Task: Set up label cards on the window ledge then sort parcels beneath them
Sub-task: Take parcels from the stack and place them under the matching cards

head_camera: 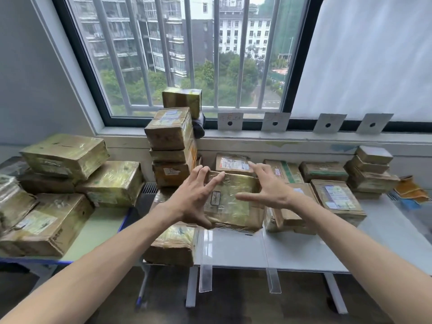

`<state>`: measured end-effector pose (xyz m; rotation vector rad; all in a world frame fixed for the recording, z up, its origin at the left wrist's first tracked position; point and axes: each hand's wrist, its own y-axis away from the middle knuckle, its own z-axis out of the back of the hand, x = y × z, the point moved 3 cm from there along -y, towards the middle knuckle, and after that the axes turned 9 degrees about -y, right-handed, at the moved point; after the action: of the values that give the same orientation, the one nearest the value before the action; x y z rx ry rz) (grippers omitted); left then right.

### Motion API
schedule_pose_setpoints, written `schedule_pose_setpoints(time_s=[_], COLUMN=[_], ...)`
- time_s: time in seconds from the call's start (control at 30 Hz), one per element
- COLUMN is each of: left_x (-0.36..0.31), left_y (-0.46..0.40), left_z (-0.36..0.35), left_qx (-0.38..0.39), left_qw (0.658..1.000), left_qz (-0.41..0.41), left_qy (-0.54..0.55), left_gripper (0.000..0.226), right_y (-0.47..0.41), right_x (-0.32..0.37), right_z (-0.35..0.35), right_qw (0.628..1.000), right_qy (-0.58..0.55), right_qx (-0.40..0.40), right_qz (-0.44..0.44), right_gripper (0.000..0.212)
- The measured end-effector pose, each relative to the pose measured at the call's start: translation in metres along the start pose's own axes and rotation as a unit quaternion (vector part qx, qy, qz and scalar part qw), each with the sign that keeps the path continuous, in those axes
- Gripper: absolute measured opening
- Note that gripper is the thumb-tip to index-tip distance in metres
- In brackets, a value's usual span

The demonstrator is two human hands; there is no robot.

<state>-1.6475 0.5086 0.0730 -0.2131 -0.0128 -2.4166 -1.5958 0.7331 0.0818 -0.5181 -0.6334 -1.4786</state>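
Both forearms enter from the lower corners of the frame and meet at centre over a tape-wrapped parcel. The left hand is spread, its fingers hooked over the parcel's far left edge and its thumb at the near edge; the right hand is spread and flat, and whether it touches the parcel's right side or hovers just above cannot be told. A two-sided hold of this kind is judged to steady the parcel while it is set down or squared. The parcel lies at the centre of the frame on the grey table, atop another box, with its long axis running from near to far, toward the window; its small label faces up. Four label cards are propped along the window ledge at upper right, each with a dark dot, so that rows of sorted parcels can be ranged beneath them. Unsorted stacks stand at left.
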Motion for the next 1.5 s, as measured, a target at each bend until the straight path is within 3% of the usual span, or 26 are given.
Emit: schedule_pose_setpoints(time_s=[0.1, 0.4, 1.0, 1.5], left_x=[-0.002, -0.033, -0.178, -0.312], left_y=[-0.013, -0.058, -0.156, -0.294], left_z=[0.007, 0.037, 0.076, 0.069], left_qx=[0.021, 0.031, 0.012, -0.014], left_qw=[0.999, 0.999, 0.992, 0.973], left_qz=[0.016, -0.019, -0.127, -0.227], left_qy=[0.039, 0.017, 0.015, 0.037], left_gripper=[0.138, 0.142, 0.143, 0.145], right_y=[0.009, 0.04, 0.127, 0.174], right_x=[0.002, -0.002, -0.102, -0.216], right_z=[-0.004, 0.041, 0.151, 0.258], right_qw=[0.992, 0.963, 0.957, 0.932], right_qy=[0.112, 0.267, 0.264, 0.276], right_qx=[0.047, 0.037, -0.006, -0.007], right_qz=[0.02, -0.016, -0.122, -0.236], right_gripper=[0.138, 0.143, 0.143, 0.137])
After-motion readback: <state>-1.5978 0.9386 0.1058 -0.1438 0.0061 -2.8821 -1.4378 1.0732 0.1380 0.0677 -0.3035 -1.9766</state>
